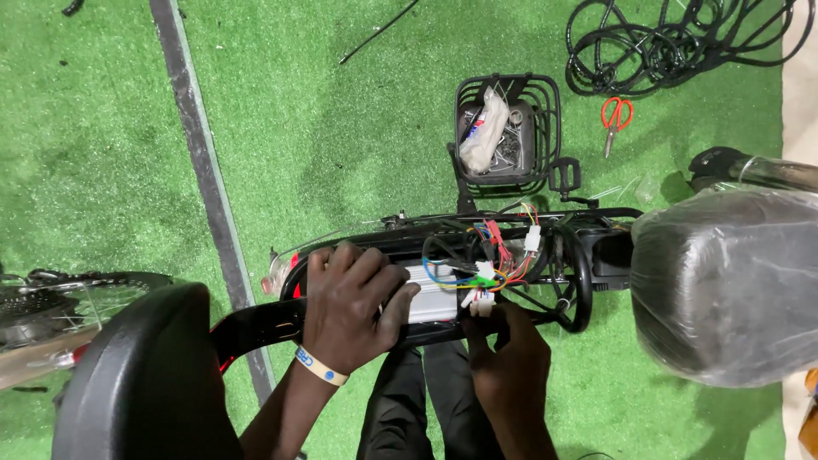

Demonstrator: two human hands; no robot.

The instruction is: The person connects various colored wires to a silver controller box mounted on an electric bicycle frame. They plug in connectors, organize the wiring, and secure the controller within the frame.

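My left hand (pixel 351 305), with a yellow wristband, lies flat over the left end of a silver controller box (pixel 433 298) set in the black frame (pixel 545 223) of an electric bike. At the box's right end my right hand (pixel 503 347) pinches a white connector (pixel 481 304) from below. A tangle of red, blue, yellow and green wires (pixel 494 255) with white plugs spreads above the connector. The box's lower edge is hidden by my hands.
A plastic-wrapped seat (pixel 724 281) is at the right, a black saddle (pixel 145 375) at lower left. A black basket (pixel 507 128) holds a rag and small parts. Orange scissors (pixel 615 115) and coiled black cables (pixel 673 38) lie on green turf. A grey strip (pixel 204 162) crosses the turf.
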